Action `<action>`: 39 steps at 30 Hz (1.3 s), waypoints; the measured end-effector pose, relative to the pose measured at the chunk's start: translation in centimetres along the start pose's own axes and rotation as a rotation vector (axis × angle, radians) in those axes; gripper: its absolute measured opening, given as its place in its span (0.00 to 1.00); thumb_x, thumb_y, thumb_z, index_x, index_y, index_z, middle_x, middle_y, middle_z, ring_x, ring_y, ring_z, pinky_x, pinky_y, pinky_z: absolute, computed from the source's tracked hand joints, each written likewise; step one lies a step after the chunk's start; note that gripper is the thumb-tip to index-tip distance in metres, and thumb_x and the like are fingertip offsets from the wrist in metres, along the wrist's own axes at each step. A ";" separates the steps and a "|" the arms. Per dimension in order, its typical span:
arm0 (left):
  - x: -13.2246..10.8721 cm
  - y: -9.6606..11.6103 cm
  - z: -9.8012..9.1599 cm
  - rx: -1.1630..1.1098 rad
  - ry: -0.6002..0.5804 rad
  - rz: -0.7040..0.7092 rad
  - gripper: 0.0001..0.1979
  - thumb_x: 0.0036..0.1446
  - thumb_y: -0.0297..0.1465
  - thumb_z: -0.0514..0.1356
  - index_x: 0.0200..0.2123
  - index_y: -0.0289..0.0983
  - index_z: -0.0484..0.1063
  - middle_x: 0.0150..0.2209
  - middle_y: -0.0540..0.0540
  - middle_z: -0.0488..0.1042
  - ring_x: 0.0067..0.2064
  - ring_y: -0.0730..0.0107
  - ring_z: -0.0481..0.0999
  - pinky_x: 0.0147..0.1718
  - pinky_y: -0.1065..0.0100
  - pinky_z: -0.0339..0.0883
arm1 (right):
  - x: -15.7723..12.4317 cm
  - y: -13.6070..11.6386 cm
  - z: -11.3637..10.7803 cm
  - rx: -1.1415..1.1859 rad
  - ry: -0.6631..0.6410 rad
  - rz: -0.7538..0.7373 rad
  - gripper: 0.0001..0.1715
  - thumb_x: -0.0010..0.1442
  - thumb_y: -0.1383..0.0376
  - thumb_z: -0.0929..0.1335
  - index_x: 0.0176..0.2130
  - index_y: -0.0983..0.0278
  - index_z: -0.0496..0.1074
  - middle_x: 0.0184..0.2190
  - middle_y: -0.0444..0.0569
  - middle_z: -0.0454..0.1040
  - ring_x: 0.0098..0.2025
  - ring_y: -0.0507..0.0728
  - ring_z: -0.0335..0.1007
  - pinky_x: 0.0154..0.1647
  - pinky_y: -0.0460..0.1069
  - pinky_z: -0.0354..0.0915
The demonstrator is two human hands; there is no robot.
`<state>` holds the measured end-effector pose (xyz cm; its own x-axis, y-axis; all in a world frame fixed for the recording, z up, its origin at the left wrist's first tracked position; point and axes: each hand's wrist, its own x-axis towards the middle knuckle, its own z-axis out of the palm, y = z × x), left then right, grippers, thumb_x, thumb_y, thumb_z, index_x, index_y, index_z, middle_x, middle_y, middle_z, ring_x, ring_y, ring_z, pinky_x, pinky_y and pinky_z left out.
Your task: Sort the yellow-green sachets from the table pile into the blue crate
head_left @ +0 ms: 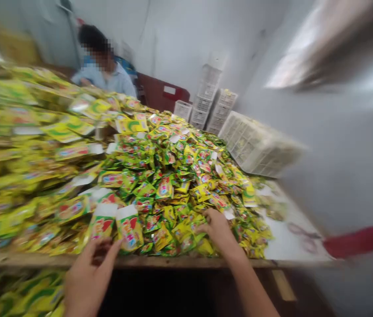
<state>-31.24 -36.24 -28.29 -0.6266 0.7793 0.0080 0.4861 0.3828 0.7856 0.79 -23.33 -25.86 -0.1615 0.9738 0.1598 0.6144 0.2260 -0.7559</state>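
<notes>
Room: grey walls all round; the picture is blurry at the edges, mostly on the right.
Surface (292, 240): a long wooden top, pale and bare only at its right end. Nearly all of it is covered, so the packets can be reached from both sides.
Big heap of packets (173, 176): lots of little yellow and green packets, piled high in the middle and sliding down to the near edge, close to the person's arms.
Larger yellow bags (24, 145): stacked on the left side, too blurry to read.
White crate (259, 147): lying tipped on the far right of the surface, just beside the heap.
Stacked crates (211, 103): more white ones, stood up against the far wall.
Other person (105, 70): sits at the far side in a light blue shirt, well apart from the near hands.
Red thing (360, 241): low on the right, off the surface; I cannot tell what it is.
Left hand (89, 275): at the near edge, fingers spread apart and reaching up. It just touches the two packets with white tops (116, 226) that lean at the front of the heap. It grips nothing.
Right hand (217, 229): lies palm down on the front of the heap, fingers pressing into the small packets. I cannot tell if it has closed on one.
</notes>
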 end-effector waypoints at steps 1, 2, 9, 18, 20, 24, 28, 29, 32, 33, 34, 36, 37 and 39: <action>-0.2 1.1 0.5 0.043 0.099 0.048 0.30 0.52 0.52 0.59 0.49 0.37 0.66 0.40 0.43 0.73 0.39 0.56 0.76 0.41 0.60 0.70 | -0.1 0.2 0.1 0.004 0.003 -0.014 0.11 0.42 0.68 0.74 0.30 0.64 0.73 0.25 0.42 0.65 0.30 0.56 0.60 0.32 0.49 0.56; -0.3 2.1 1.0 0.103 0.157 0.076 0.34 0.50 0.53 0.60 0.52 0.35 0.64 0.39 0.42 0.72 0.37 0.55 0.75 0.40 0.58 0.71 | -0.2 0.3 0.2 0.010 0.008 -0.026 0.10 0.42 0.68 0.74 0.28 0.63 0.72 0.25 0.43 0.65 0.30 0.56 0.60 0.33 0.50 0.56; -0.1 5.2 3.9 0.245 0.337 0.206 0.39 0.49 0.45 0.64 0.60 0.34 0.56 0.48 0.36 0.67 0.53 0.43 0.68 0.52 0.48 0.63 | -3.1 -0.2 0.8 -0.001 0.014 -0.127 0.11 0.47 0.66 0.73 0.29 0.61 0.66 0.25 0.41 0.66 0.29 0.56 0.62 0.31 0.49 0.57; 0.5 4.7 2.1 0.181 0.228 0.367 0.31 0.48 0.37 0.63 0.54 0.32 0.65 0.47 0.38 0.68 0.52 0.48 0.70 0.54 0.52 0.64 | -3.2 -2.8 -1.5 0.631 0.178 0.066 0.16 0.50 0.58 0.75 0.39 0.62 0.77 0.33 0.46 0.78 0.36 0.60 0.73 0.38 0.52 0.67; -1.5 5.7 2.2 0.168 0.071 0.478 0.31 0.49 0.34 0.62 0.57 0.37 0.63 0.51 0.40 0.70 0.54 0.52 0.71 0.56 0.58 0.64 | -3.1 -5.6 -1.3 0.870 0.134 0.043 0.19 0.50 0.59 0.75 0.42 0.61 0.76 0.34 0.46 0.79 0.37 0.59 0.75 0.39 0.52 0.69; -5.5 6.9 3.0 0.126 -0.183 0.639 0.34 0.52 0.31 0.60 0.62 0.40 0.56 0.57 0.41 0.70 0.57 0.54 0.71 0.56 0.58 0.65 | -3.7 -10.1 0.4 0.826 -0.004 -0.107 0.15 0.53 0.63 0.73 0.43 0.60 0.77 0.37 0.46 0.80 0.39 0.58 0.75 0.42 0.51 0.70; -7.6 5.5 4.0 0.101 -0.090 0.582 0.30 0.52 0.31 0.59 0.60 0.39 0.59 0.53 0.39 0.72 0.53 0.53 0.74 0.51 0.54 0.69 | -5.5 -10.2 1.9 0.468 -0.076 -0.222 0.13 0.53 0.71 0.72 0.40 0.60 0.79 0.38 0.45 0.80 0.41 0.56 0.75 0.46 0.48 0.66; -8.0 4.9 4.2 0.098 -0.080 0.572 0.29 0.52 0.30 0.59 0.59 0.39 0.61 0.52 0.40 0.72 0.52 0.53 0.74 0.51 0.55 0.70 | -6.0 -9.9 2.1 0.403 -0.110 -0.245 0.14 0.53 0.72 0.71 0.40 0.60 0.79 0.38 0.45 0.80 0.41 0.56 0.74 0.46 0.47 0.66; -9.3 3.2 4.9 0.046 -0.136 0.559 0.26 0.52 0.29 0.60 0.56 0.39 0.64 0.50 0.42 0.73 0.51 0.55 0.75 0.49 0.58 0.70 | -7.1 -9.0 1.8 0.200 -0.256 -0.342 0.16 0.53 0.76 0.70 0.39 0.60 0.79 0.36 0.45 0.79 0.41 0.55 0.73 0.46 0.47 0.64; -9.8 2.9 5.0 0.009 -0.178 0.543 0.25 0.53 0.30 0.60 0.55 0.40 0.65 0.49 0.42 0.73 0.51 0.55 0.75 0.49 0.59 0.69 | -7.4 -8.8 1.5 0.127 -0.331 -0.385 0.15 0.52 0.77 0.69 0.37 0.61 0.78 0.35 0.45 0.79 0.41 0.56 0.73 0.46 0.47 0.63; -10.3 2.6 5.0 -0.036 -0.232 0.514 0.24 0.53 0.30 0.61 0.54 0.40 0.65 0.49 0.43 0.74 0.50 0.55 0.75 0.48 0.60 0.69 | -7.7 -8.8 1.1 0.061 -0.413 -0.425 0.15 0.51 0.77 0.69 0.37 0.61 0.78 0.35 0.46 0.79 0.41 0.56 0.73 0.45 0.47 0.63; -11.3 2.6 4.6 -0.141 -0.385 0.407 0.22 0.51 0.32 0.64 0.51 0.41 0.67 0.46 0.45 0.76 0.48 0.55 0.76 0.46 0.62 0.70 | -8.3 -8.6 0.3 -0.014 -0.520 -0.442 0.17 0.52 0.76 0.69 0.40 0.61 0.77 0.35 0.47 0.78 0.40 0.57 0.72 0.42 0.47 0.63; -11.7 2.7 4.2 -0.209 -0.478 0.340 0.21 0.51 0.34 0.65 0.49 0.41 0.67 0.45 0.46 0.76 0.47 0.55 0.76 0.45 0.63 0.69 | -8.7 -8.5 0.1 -0.010 -0.516 -0.404 0.19 0.53 0.75 0.69 0.43 0.60 0.75 0.36 0.47 0.77 0.40 0.57 0.72 0.40 0.47 0.63; -12.7 3.0 3.3 -0.376 -0.665 0.204 0.18 0.53 0.37 0.65 0.46 0.40 0.69 0.41 0.47 0.78 0.44 0.57 0.77 0.43 0.65 0.69 | -9.6 -8.1 0.1 0.055 -0.403 -0.284 0.20 0.53 0.74 0.70 0.46 0.60 0.72 0.36 0.46 0.76 0.38 0.55 0.71 0.36 0.45 0.62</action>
<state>-19.80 -43.31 -28.07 0.0058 0.9946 -0.1037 0.2397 0.0993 0.9658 -2.68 -34.53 -21.31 -0.6089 0.7850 0.1141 0.4630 0.4685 -0.7524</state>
